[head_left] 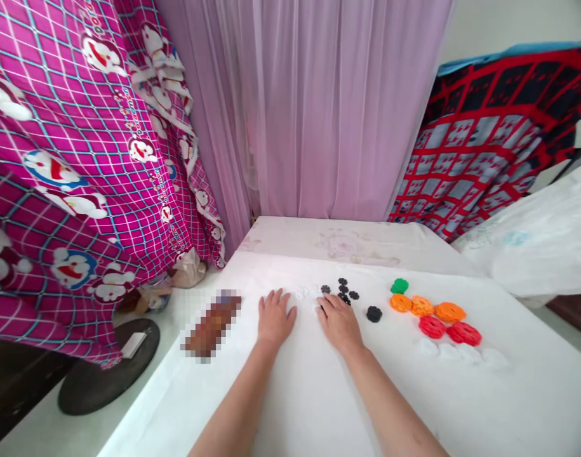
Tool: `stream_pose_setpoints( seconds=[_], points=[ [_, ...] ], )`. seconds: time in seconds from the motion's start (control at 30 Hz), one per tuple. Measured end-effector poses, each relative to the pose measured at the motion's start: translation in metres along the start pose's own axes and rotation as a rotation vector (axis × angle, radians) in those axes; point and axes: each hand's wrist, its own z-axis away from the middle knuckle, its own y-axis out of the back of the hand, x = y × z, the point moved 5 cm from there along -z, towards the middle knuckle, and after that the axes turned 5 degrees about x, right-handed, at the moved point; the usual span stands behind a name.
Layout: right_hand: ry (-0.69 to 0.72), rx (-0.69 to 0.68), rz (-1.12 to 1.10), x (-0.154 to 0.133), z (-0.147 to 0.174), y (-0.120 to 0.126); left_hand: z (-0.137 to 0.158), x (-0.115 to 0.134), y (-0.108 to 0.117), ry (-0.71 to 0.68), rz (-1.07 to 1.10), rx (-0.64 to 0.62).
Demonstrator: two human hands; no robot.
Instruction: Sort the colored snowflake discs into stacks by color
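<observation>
On the white-covered table, my left hand point(275, 318) lies palm down with its fingers spread, holding nothing. A few small white notched discs point(301, 292) lie just right of its fingertips, hard to make out against the cloth. My right hand point(340, 322) rests palm down, its fingers stretched forward at the edge of a group of black notched discs point(343, 281). Whether those fingertips touch a disc cannot be told. Right of this hand sits a small stack of black discs point(374, 313).
Further right lie green discs point(399, 285), orange discs point(422, 306), red discs point(432, 327) and white discs point(447, 351). A pixelated brown patch point(213, 325) is at the table's left. Behind the table point(214, 406) hangs a purple curtain point(338, 114); patterned pink cloth point(80, 165) hangs left.
</observation>
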Motion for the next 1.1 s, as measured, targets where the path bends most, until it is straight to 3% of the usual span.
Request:
stream_pose_setpoints(
  seconds=[0.17,0.3,0.47,0.57,0.87,1.1],
  points=[
    [-0.035,0.104,0.042,0.001,0.0,0.002,0.002,0.003,0.0,0.012,0.004,0.001],
    [-0.228,0.19,0.118,0.016,-0.023,-0.001,0.003,0.003,-0.002,0.053,-0.003,0.02],
    [-0.529,0.099,0.141,0.04,-0.047,-0.011,0.004,0.002,-0.002,0.087,-0.021,0.038],
    [-0.595,-0.007,0.118,0.048,-0.053,-0.019,0.005,0.003,-0.002,0.091,-0.031,0.045],
    [-0.185,-0.214,0.071,0.032,-0.056,-0.035,0.0,-0.001,-0.006,0.052,-0.013,0.049],
    [-0.041,-0.136,-0.028,0.005,-0.021,-0.019,-0.002,-0.002,-0.003,0.028,-0.019,0.053]
  ],
)
